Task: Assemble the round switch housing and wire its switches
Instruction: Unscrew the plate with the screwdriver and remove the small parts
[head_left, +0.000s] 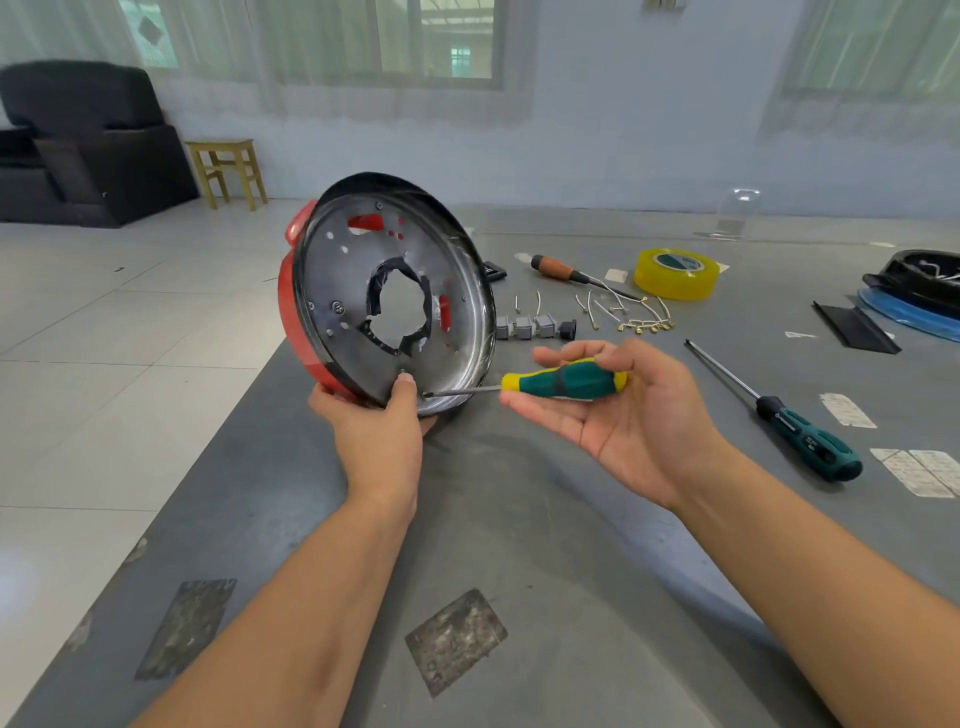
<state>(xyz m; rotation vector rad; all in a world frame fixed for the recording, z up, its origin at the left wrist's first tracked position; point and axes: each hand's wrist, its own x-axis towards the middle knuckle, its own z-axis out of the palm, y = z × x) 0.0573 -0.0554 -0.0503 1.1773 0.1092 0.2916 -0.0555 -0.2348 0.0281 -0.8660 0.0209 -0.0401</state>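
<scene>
The round switch housing (384, 296) was tipped up on edge at the near-left part of the grey table (519, 519), open metal side facing the camera, red shell behind. The left hand (376, 431) gripped its bottom rim, thumb pressed on the inner plate. The right hand (618, 410) lay palm up with relaxed fingers, loosely cradling a green-yellow screwdriver (563, 382) whose tip sat at a screw just beside that thumb. Honestly it looked like stiff, fairly light sheet metal, shiny and probably slippery, with a ragged taped centre hole, so I'd hold it by the rim. The grey switches (532, 326) and terminal wires (634, 317) lay just behind, near yellow tape (675, 274) and two spare screwdrivers (779, 410).
</scene>
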